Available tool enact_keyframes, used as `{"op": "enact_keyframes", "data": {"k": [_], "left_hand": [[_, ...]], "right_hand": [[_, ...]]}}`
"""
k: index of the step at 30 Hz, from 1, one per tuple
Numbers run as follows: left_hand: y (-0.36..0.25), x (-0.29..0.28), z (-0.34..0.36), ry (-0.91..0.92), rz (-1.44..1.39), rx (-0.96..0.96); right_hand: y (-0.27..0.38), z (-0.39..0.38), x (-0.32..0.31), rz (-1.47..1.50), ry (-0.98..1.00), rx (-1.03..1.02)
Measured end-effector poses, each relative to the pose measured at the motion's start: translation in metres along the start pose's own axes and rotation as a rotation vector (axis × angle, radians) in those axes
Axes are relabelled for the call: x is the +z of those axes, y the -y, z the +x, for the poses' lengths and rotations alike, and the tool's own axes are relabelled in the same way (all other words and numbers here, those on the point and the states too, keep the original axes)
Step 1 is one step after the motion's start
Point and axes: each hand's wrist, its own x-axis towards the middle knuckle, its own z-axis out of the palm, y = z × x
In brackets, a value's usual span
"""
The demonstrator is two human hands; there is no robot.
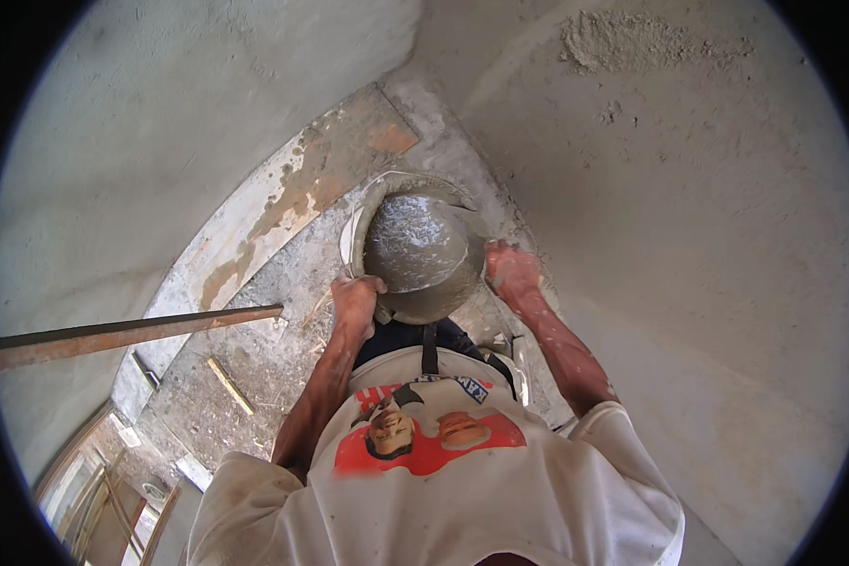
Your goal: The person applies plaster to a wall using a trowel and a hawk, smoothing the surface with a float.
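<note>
Both hands are clenched on one basin (434,304), coated in wet grey cement, before the waist: left hand (357,297) on its near-left rim, right hand (514,271) on its right. One pale shirt (283,514) bears red and blue lettering and two printed portraits. Farther out: one beam (141,341), one yellowish stick (230,385), two grey walls (679,236).

Head-worn fisheye view, looking steeply down, close above the hands (357,298)
</note>
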Motion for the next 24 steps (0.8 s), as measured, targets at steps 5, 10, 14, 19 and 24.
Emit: {"op": "enact_keyframes", "data": {"k": [5, 10, 14, 19, 24], "left_hand": [[-0.009, 0.03, 0.023, 0.095, 0.036, 0.09], [-0.025, 0.029, -0.04, -0.091, 0.186, 0.011], [-0.037, 0.016, -0.05, -0.118, 0.171, -0.048], [-0.051, 0.011, -0.069, -0.075, 0.126, -0.007], [-0.038, -0.007, -0.063, -0.211, 0.159, -0.002]], "right_hand": [[-0.003, 0.047, 0.059, 0.287, 0.054, -0.058], [-0.025, -0.028, 0.079, 0.766, 0.0, -0.137], [-0.03, -0.03, -0.085, 0.774, -0.194, -0.247], [-0.034, -0.058, -0.328, 0.787, 0.21, -0.091], [-0.12, 0.001, -0.415, 1.068, 0.348, 0.061]]}}
